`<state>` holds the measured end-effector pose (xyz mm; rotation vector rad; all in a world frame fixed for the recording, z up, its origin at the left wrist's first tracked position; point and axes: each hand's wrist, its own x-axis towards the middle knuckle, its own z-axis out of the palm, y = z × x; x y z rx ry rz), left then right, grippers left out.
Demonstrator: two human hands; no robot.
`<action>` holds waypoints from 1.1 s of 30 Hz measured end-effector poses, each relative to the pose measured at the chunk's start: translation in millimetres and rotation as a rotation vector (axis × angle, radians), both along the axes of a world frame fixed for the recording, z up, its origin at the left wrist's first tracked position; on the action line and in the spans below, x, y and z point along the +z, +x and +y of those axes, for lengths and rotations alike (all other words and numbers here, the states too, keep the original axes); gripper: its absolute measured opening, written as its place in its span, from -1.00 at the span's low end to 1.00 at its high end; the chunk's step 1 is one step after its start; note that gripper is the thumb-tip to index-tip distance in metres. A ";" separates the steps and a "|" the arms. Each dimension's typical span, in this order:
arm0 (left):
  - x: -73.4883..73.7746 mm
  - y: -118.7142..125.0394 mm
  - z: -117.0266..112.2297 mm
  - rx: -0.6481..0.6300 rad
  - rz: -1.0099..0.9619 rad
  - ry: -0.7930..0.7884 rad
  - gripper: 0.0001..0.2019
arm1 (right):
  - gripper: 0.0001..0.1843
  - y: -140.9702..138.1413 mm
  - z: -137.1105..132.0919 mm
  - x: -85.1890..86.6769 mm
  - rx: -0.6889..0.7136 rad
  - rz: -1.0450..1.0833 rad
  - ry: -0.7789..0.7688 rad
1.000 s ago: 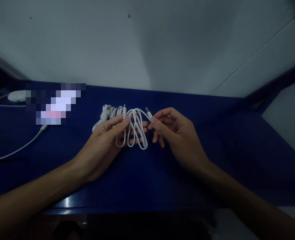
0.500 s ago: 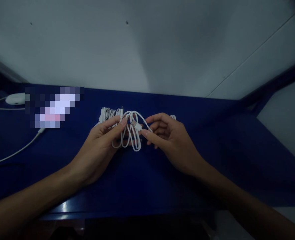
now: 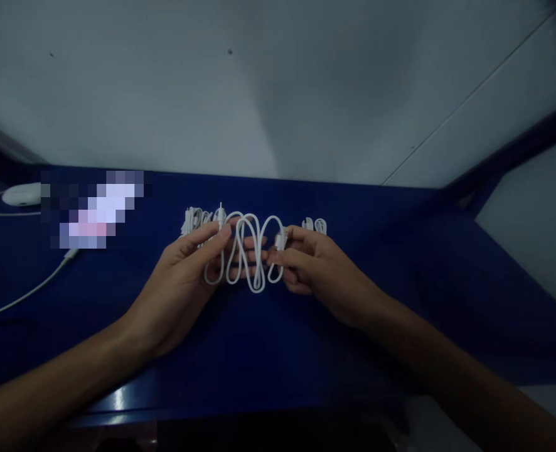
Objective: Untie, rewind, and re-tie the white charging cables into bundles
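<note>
Between my hands, above the blue tabletop, hangs a white USB cable folded into several loops. My left hand pinches it between thumb and forefinger near the slim plug, which points up and away. Its other fingers stretch behind the loops. On the other side, my right hand grips the USB end between thumb and fingers, with a strand looping around beside it. The metal part of that plug is partly hidden by the fingers.
Several bundled white cables lie beyond my left hand. More coiled white cables sit behind my right hand. A blurred-out bright device with a white cord is at left, beside a white rounded object. A pale wall rises behind the blue tabletop.
My right hand has moved the USB end right and turned it upright, spreading the loops wider. The left hand keeps its pinch. The coiled cables behind my right hand show more fully.
</note>
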<state>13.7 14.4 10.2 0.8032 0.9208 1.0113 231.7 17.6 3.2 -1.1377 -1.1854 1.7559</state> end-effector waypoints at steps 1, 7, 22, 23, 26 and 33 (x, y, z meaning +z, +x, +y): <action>0.6 0.5 -0.1 0.004 -0.010 -0.010 -0.80 | -0.82 0.3 0.6 0.1 0.013 0.045 -0.027; 1.9 0.5 -0.3 0.036 -0.067 -0.028 -0.80 | -0.75 2.2 3.5 5.6 0.067 0.168 -0.109; 2.6 1.0 0.2 0.068 -0.081 -0.011 -0.80 | -0.63 1.9 4.1 -1.1 0.006 0.101 0.055; 2.4 1.2 0.2 0.067 -0.080 -0.007 -0.80 | -0.63 2.1 4.0 -0.8 0.017 0.093 0.054; 1.0 1.7 0.5 0.057 -0.089 -0.008 -0.80 | -0.66 2.7 3.9 0.7 0.075 0.096 0.028; 1.3 0.3 1.8 0.083 -0.097 -0.031 -0.83 | -0.73 2.0 5.5 -0.2 0.054 0.206 -0.002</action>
